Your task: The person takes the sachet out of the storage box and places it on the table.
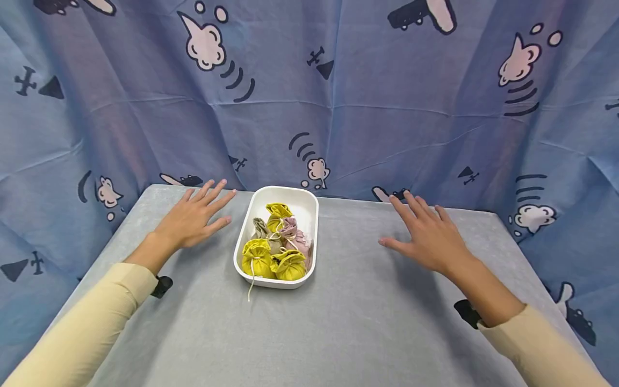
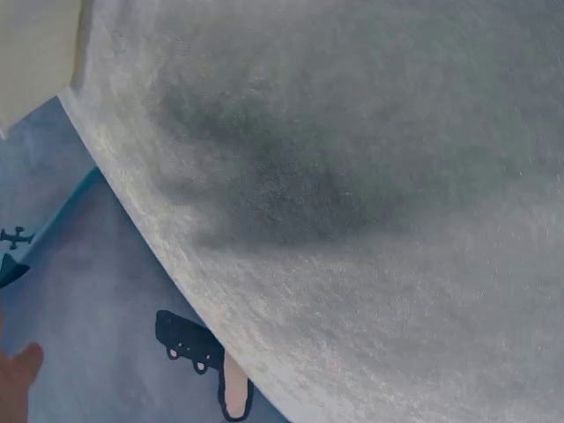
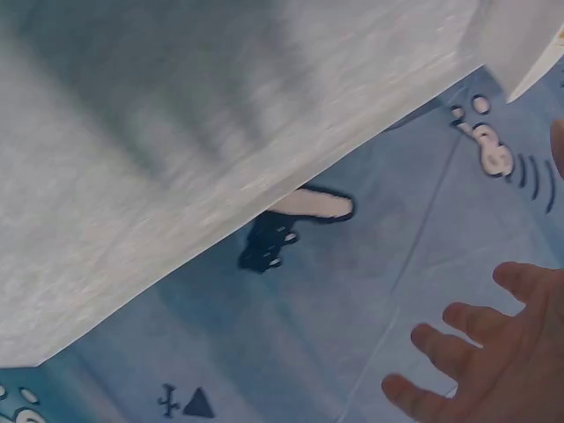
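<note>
A white rectangular tray (image 1: 244, 226) stands near the back of the table, a little left of the middle. Several small drawstring pouches lie in it: a yellow pouch (image 1: 257, 258) at front left with its cord hanging over the rim, a yellow pouch (image 1: 288, 265) at front right, another yellow pouch (image 1: 278, 210) at the back, a pink pouch (image 1: 297, 242) and a grey-beige pouch (image 1: 261, 228). My left hand (image 1: 193, 217) hovers left of the tray with fingers spread, holding nothing. To the tray's right, my right hand (image 1: 427, 236) is likewise spread above the table, holding nothing.
A grey cloth covers the table (image 1: 319, 333). Blue patterned curtain (image 1: 377, 80) hangs behind and at both sides, close to the table's edges. In the right wrist view, the tray's corner (image 3: 524, 48) shows at upper right.
</note>
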Tool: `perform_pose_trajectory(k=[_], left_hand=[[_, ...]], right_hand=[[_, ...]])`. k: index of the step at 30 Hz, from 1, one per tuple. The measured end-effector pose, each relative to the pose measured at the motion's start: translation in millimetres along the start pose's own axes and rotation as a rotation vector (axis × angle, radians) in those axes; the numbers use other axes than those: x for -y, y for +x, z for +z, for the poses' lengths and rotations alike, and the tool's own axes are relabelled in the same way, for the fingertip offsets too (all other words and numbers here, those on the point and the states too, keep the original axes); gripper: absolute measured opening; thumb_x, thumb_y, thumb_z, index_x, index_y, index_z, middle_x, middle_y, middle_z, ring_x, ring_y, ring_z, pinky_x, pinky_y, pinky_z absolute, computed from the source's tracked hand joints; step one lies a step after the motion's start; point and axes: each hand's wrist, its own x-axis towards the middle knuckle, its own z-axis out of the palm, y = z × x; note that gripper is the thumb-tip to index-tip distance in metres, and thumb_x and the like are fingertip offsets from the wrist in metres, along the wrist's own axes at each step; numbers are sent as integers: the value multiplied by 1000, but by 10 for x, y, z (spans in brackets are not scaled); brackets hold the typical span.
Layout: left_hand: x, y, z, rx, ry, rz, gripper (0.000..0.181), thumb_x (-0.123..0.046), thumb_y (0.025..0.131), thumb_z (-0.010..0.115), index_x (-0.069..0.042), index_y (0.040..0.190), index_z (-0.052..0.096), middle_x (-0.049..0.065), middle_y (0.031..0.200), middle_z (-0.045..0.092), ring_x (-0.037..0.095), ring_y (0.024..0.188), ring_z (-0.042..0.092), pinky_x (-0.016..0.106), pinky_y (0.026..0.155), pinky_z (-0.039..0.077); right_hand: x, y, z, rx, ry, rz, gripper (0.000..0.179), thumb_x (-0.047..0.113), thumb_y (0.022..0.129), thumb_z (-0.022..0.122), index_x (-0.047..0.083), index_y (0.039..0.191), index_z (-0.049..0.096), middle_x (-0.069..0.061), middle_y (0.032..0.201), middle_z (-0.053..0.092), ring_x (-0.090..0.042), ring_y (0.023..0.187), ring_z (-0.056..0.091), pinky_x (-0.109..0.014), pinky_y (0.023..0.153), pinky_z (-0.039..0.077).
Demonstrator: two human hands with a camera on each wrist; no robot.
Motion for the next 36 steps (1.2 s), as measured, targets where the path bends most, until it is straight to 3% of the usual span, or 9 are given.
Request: perform_pose_trajectory(k=[5,11,19,25,30,36], left_hand=[[-22,-2,29,21,-28,94,65,-50,104,43,-20,159,28,10,166,16,38,150,15,63,116,15],[-100,18,70,81,-35,149,68,-54,103,42,-19,160,25,8,167,12,36,151,12,62,116,18],[-183,16,126,97,-44,186,68,-55,103,42,-21,160,26,8,166,16,36,151,13,61,116,18],[-179,24,131,103,-30,204,67,-54,103,42,-21,159,27,8,164,22,36,150,17,62,115,20],[-191,28,134,117,-44,212,66,-55,103,40,-22,159,27,3,165,20,33,151,17,61,116,19],[-201,26,151,123,-48,219,65,-55,103,40,-24,159,28,1,164,22,31,151,18,61,116,19]], right_hand=[[147,33,-23,9,62,-57,100,72,86,59,19,161,19,-20,162,23,-46,140,34,-67,111,22],[300,68,-16,3,109,-113,104,69,81,68,19,160,22,-11,165,19,-47,131,47,-66,105,34],[564,120,-70,11,160,-172,108,72,76,71,22,160,26,-13,161,29,-44,136,43,-67,103,37],[703,201,-141,59,347,-273,105,69,75,74,29,159,25,-4,161,32,-32,142,38,-62,105,38],[796,256,-133,110,541,-312,105,55,75,83,23,158,29,-4,156,40,-26,142,40,-53,110,37],[912,299,-46,166,660,-337,103,48,74,86,21,157,31,-1,155,42,-22,138,45,-54,109,39]])
